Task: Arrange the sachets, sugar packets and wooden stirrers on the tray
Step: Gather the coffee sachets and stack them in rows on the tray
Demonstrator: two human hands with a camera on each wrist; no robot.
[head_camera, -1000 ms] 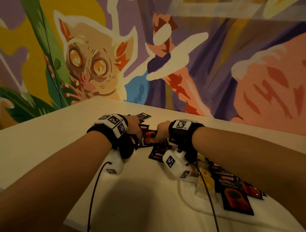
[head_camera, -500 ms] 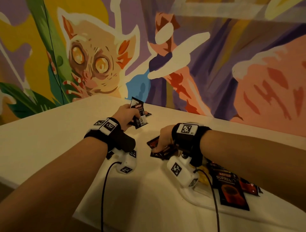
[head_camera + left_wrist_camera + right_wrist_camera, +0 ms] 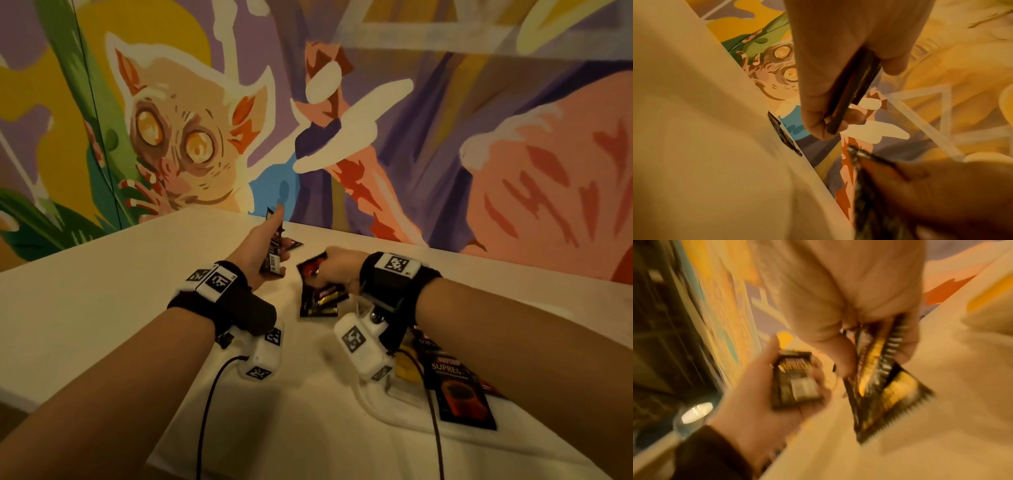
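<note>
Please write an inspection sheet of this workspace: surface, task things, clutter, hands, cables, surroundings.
Surface: white table, against the wall.
Job's things: dark sachets; one stack in the left hand, several under the right hand, one lying behind. Tray at right holds a large sachet and a yellow packet. Stirrers: nothing seen.
Clutter: nothing seen.
Hands: left hand grips its stack; right hand pinches sachets.
Cables: black cables from the wrist cameras.
Surroundings: painted mural.
</note>
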